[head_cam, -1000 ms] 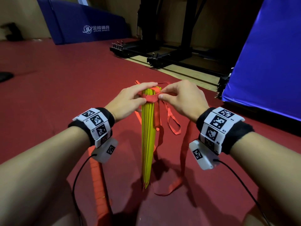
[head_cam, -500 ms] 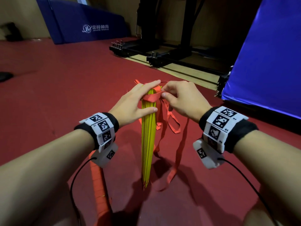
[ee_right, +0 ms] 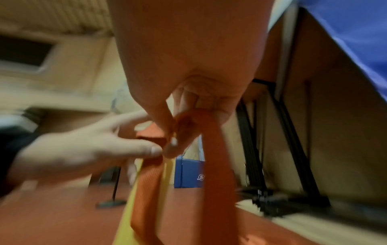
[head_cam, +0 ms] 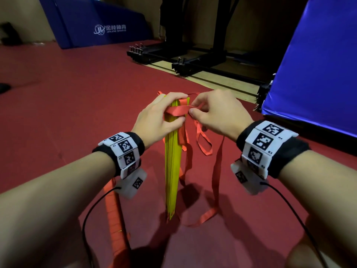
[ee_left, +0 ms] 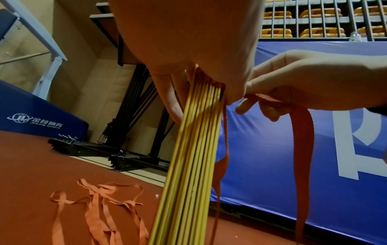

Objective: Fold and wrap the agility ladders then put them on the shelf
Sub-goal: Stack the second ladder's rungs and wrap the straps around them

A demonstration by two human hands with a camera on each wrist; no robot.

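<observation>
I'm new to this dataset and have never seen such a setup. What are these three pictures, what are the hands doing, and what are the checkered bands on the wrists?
No machine here: a person wears one camera on the head and one on each wrist. The checkered wristbands carry printed markers. The head view looks down on both hands; the wrist views look along each hand from below. The left hand grips a bundle of yellow ladder rungs standing upright on the red floor. The right hand pinches the orange strap wrapped across the bundle's top. Loose strap loops trail onto the floor. A blue mat stands to the right.
</observation>
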